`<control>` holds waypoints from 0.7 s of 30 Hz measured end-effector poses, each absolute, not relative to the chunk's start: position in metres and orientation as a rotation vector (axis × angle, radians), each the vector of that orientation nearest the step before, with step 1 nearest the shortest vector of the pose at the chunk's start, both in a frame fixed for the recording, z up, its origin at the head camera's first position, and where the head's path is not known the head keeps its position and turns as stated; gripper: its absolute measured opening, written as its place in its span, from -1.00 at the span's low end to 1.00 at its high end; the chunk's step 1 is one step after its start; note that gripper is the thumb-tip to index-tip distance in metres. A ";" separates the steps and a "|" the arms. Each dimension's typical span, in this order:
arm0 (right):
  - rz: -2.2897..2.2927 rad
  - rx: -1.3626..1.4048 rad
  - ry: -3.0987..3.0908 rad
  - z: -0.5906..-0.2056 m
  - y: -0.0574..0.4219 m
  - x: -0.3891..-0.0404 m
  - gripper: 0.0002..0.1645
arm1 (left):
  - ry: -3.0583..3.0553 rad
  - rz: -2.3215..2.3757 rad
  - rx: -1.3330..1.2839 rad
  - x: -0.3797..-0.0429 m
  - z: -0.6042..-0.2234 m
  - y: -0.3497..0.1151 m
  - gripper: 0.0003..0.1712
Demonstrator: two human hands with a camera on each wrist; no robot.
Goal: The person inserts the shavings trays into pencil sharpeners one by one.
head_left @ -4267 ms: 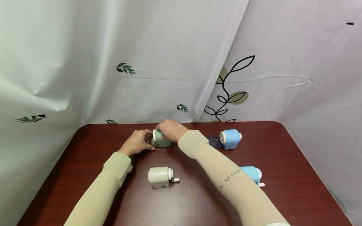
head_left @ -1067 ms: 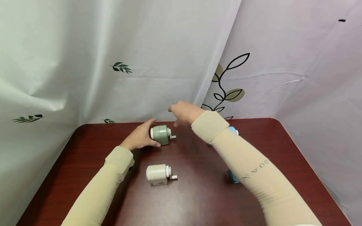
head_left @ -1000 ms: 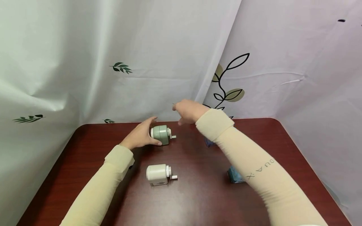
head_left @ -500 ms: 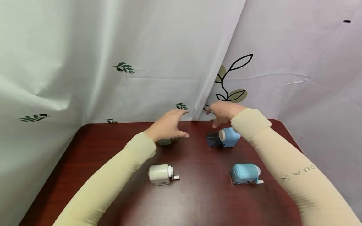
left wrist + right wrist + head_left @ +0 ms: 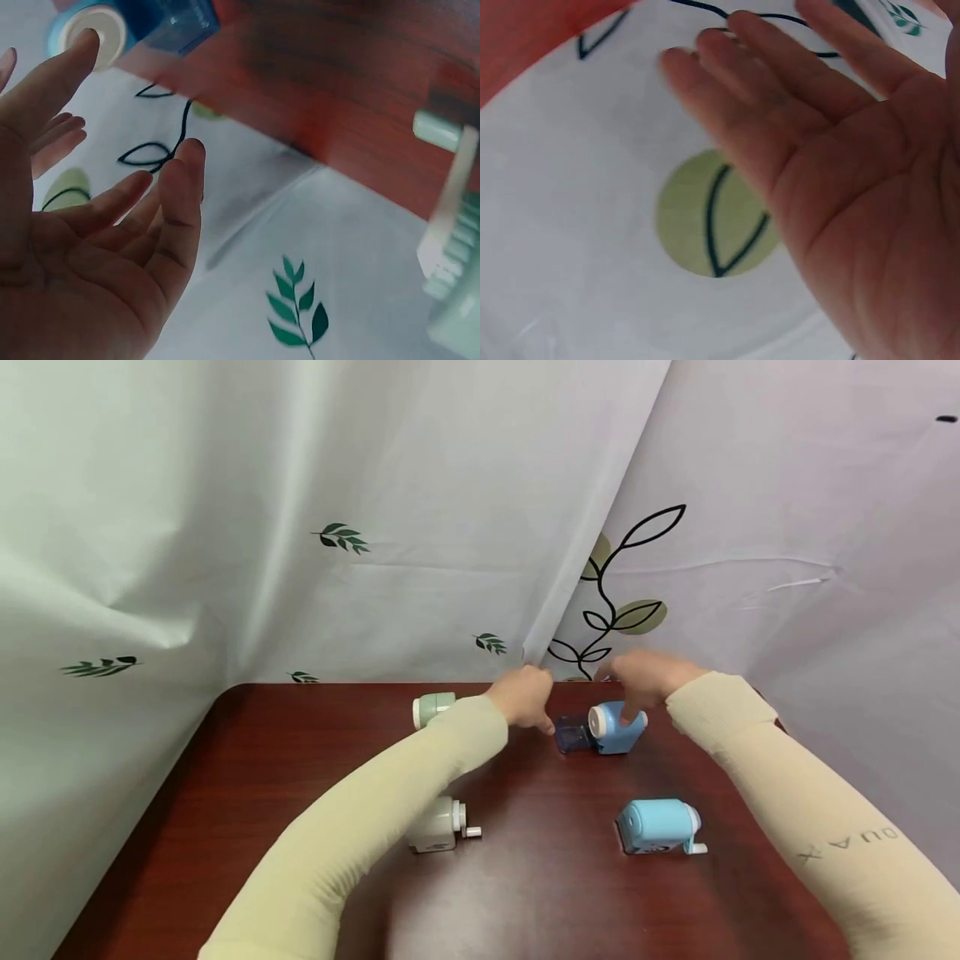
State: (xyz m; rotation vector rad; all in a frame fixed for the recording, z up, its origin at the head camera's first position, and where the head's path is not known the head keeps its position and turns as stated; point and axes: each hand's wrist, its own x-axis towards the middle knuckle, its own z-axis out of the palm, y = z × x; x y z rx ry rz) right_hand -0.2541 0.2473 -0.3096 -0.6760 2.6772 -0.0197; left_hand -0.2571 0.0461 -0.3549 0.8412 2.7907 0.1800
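A blue hand-crank pencil sharpener stands at the back right, its dark see-through shavings drawer out on its left side. My left hand reaches in from the left, thumb close to the drawer; in the left wrist view the hand has relaxed fingers and an empty palm. Over the sharpener's back hangs my right hand, its thumb overlapping the blue body in the head view. The right wrist view shows this hand with fingers extended and nothing in it.
A green sharpener stands at the back left, partly behind my left sleeve. Nearer are a cream sharpener and a light blue sharpener. A patterned white curtain hangs behind the table's back edge.
My left hand has left the green sharpener, whose drawer is now in, and moved right to the blue one's drawer. My right hand has moved right and come down over the blue sharpener.
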 end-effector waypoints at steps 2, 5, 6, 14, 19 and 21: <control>-0.030 -0.713 2.682 -0.315 0.253 -0.253 -0.12 | 2.787 0.153 0.809 -0.258 -0.359 0.053 -0.41; -0.032 -0.779 2.678 -0.322 0.259 -0.253 -0.11 | 2.782 0.138 0.753 -0.257 -0.363 0.061 -0.47; -0.038 -0.795 2.676 -0.325 0.261 -0.253 -0.11 | 2.778 0.139 0.737 -0.256 -0.365 0.064 -0.48; -0.078 -0.807 2.653 -0.335 0.268 -0.254 -0.14 | 2.757 0.129 0.664 -0.248 -0.379 0.084 -0.55; -0.131 -0.846 2.643 -0.338 0.269 -0.254 -0.19 | 2.775 0.139 0.614 -0.250 -0.389 0.090 -0.60; -0.151 -0.862 2.644 -0.339 0.269 -0.255 -0.23 | 2.788 0.150 0.596 -0.252 -0.393 0.091 -0.60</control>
